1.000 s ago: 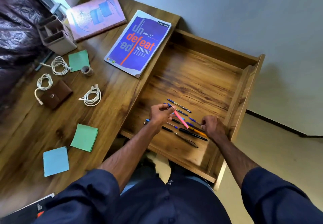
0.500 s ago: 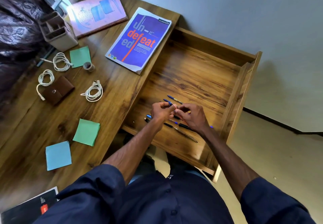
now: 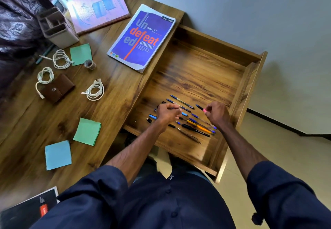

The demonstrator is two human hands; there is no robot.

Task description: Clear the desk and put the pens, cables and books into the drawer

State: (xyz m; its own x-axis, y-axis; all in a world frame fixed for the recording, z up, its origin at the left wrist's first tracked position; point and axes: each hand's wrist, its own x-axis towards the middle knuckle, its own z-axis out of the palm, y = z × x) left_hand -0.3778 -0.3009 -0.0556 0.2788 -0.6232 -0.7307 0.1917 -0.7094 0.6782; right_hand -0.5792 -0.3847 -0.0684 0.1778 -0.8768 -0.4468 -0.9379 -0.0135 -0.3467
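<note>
The wooden drawer (image 3: 249,78) stands open to the right of the desk. Several pens (image 3: 197,127) lie side by side on its floor near the front. My left hand (image 3: 167,113) is over their left ends and pinches a thin blue pen (image 3: 174,108). My right hand (image 3: 218,115) is over their right ends and pinches a pink pen (image 3: 204,110) at its tip. On the desk lie a blue book (image 3: 141,35), a pink book (image 3: 98,12) and three coiled white cables (image 3: 95,91) (image 3: 61,58) (image 3: 44,77).
A grey pen holder (image 3: 57,28) stands at the back left. Green notes (image 3: 87,131) (image 3: 81,54), a blue note (image 3: 58,155), a brown pouch (image 3: 59,87) and a small tape roll (image 3: 89,64) lie on the desk. A black book (image 3: 30,209) sits at the near corner.
My hands came together over the pens, then drew apart. The pink pen went from my left hand to my right. The left now has a thin blue pen.
</note>
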